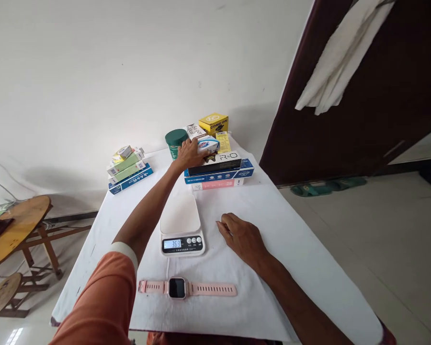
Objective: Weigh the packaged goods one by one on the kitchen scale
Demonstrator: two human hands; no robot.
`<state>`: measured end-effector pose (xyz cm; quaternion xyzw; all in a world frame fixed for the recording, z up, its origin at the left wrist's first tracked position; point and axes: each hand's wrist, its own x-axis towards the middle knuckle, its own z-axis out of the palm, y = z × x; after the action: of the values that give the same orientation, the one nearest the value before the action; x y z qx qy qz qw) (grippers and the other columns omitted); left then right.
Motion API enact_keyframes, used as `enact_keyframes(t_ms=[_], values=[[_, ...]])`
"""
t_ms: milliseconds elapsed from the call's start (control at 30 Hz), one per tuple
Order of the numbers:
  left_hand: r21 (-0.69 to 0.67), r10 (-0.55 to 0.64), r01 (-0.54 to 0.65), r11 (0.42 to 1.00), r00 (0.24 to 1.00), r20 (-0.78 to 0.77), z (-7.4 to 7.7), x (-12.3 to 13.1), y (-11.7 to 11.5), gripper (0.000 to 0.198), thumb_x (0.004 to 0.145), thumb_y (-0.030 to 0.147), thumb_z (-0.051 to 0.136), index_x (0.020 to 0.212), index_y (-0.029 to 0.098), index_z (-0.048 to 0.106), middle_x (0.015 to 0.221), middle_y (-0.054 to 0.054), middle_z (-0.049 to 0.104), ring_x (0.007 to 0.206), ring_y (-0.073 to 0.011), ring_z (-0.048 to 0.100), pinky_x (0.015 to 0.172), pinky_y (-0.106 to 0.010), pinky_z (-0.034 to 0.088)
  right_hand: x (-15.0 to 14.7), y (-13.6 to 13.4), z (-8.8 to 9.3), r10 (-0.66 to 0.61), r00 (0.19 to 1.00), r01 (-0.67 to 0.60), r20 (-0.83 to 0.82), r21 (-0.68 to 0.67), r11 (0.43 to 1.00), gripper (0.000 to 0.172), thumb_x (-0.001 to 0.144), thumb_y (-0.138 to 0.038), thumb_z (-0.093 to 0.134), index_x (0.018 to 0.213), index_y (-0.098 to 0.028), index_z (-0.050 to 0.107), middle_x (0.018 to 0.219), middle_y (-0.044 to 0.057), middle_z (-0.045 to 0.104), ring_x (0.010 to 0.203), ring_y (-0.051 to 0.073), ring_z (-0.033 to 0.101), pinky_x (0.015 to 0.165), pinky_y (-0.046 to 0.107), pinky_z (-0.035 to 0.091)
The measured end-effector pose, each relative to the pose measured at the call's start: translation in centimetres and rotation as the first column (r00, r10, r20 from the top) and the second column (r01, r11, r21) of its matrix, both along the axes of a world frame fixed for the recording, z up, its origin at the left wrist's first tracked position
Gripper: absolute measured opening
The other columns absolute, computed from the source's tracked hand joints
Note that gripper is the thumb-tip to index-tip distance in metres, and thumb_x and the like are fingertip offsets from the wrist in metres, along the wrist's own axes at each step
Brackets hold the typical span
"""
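Note:
My left hand (189,154) reaches to the back of the table, its fingers closed around a small white and blue box (208,144). That box is at the top of a stack with a black and white box (215,164), a blue box (219,176) and a pink and white box (215,185). My right hand (242,237) rests on the white cloth with curled fingers and nothing visible in them. Beside it stands a white kitchen scale (180,215), its pan bare and its display reading what looks like 363. A pink-strapped smartwatch (177,288) lies flat in front of the scale.
A green tub (175,140), a yellow box (213,123) and a white carton (196,130) stand behind the stack. Several small boxes (125,168) are piled at the back left. Behind the white-covered table (290,254) is a wall; a wooden table (25,220) stands at left.

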<state>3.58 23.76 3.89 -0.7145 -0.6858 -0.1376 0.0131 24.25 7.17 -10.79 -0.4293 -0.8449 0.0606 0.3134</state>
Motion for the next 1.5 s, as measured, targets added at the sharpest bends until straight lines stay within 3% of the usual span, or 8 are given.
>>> enact_keyframes(t_ms=[167,300,500,633,767,1067,1367,1500], values=[[0.104,-0.017,0.008,0.995,0.996,0.083,-0.8,-0.5,1.8,0.042,0.088,0.039,0.071,0.123,0.019,0.058,0.128,-0.018,0.063,0.125,-0.036,0.058,0.101,-0.047,0.046,0.1,0.0,0.2,0.01,1.0,-0.009,0.012,-0.049,0.999,0.029,0.103,-0.025,0.044,0.078,-0.021,0.055,0.071,0.001,0.061,0.054,0.012,0.048,0.055,0.026,0.028],[0.29,-0.081,0.022,0.957,0.978,0.193,0.5,-2.2,0.7,0.037,0.089,0.039,0.073,0.117,0.019,0.059,0.122,-0.015,0.065,0.12,-0.0326,0.06,0.102,-0.045,0.047,0.0,-0.1,0.4,-0.004,1.0,0.004,0.009,-0.076,0.997,0.029,0.103,-0.026,0.044,0.077,-0.02,0.056,0.071,0.002,0.061,0.056,0.013,0.049,0.056,0.027,0.028],[0.369,-0.267,0.188,0.91,0.947,0.176,2.2,-5.1,-9.9,0.049,0.089,0.054,0.073,0.123,0.022,0.059,0.122,-0.009,0.067,0.111,-0.0262,0.063,0.095,-0.04,0.051,-0.1,0.0,0.6,-0.011,0.999,0.014,0.032,-0.116,0.993,0.033,0.104,-0.032,0.042,0.078,-0.02,0.057,0.076,0.005,0.064,0.06,0.015,0.051,0.059,0.029,0.027],[0.199,-0.251,0.213,0.957,0.949,0.19,-0.7,-5.8,-18.2,0.049,0.09,0.054,0.073,0.124,0.022,0.058,0.119,-0.009,0.068,0.109,-0.0262,0.065,0.092,-0.04,0.051,-0.2,0.0,0.6,-0.021,0.999,0.026,0.043,-0.125,0.992,0.031,0.102,-0.033,0.043,0.076,-0.021,0.056,0.076,0.005,0.065,0.063,0.016,0.052,0.06,0.03,0.026],[0.074,-0.155,0.142,0.987,0.967,0.205,-4.4,-5.7,-22.5,0.049,0.09,0.052,0.074,0.127,0.024,0.057,0.121,-0.009,0.067,0.113,-0.0281,0.063,0.096,-0.045,0.048,-0.3,0.0,0.6,-0.026,0.999,0.029,0.028,-0.106,0.994,0.029,0.099,-0.031,0.045,0.073,-0.021,0.052,0.073,0.004,0.063,0.062,0.016,0.051,0.06,0.03,0.026],[0.0,-0.132,0.134,0.991,0.971,0.199,-6.7,-5.9,-23.4,0.055,0.093,0.052,0.071,0.137,0.022,0.054,0.126,-0.011,0.064,0.119,-0.0309,0.059,0.101,-0.05,0.044,-0.4,-0.1,0.8,-0.039,0.999,0.039,0.0,-0.106,0.994,0.03,0.096,-0.029,0.046,0.066,-0.023,0.042,0.066,0.002,0.056,0.057,0.014,0.042,0.058,0.029,0.025],[0.274,-0.154,0.069,0.959,0.94,0.303,-1.9,-8.7,-24.0,0.059,0.096,0.06,0.064,0.142,0.026,0.052,0.132,-0.012,0.063,0.121,-0.0271,0.062,0.103,-0.047,0.048,-0.3,-0.3,1.0,-0.027,1.0,0.028,0.004,-0.124,0.992,0.03,0.097,-0.034,0.045,0.069,-0.023,0.043,0.067,0.002,0.057,0.057,0.015,0.044,0.057,0.029,0.028],[0.238,-0.19,0.134,0.962,0.954,0.231,-1.6,-7.7,-24.4,0.062,0.094,0.06,0.066,0.144,0.026,0.049,0.137,-0.012,0.061,0.127,-0.0292,0.057,0.105,-0.048,0.046,-0.2,-0.3,0.9,-0.016,1.0,0.017,0.009,-0.129,0.992,0.03,0.097,-0.036,0.045,0.07,-0.024,0.041,0.068,0.002,0.057,0.058,0.016,0.046,0.057,0.029,0.029]])
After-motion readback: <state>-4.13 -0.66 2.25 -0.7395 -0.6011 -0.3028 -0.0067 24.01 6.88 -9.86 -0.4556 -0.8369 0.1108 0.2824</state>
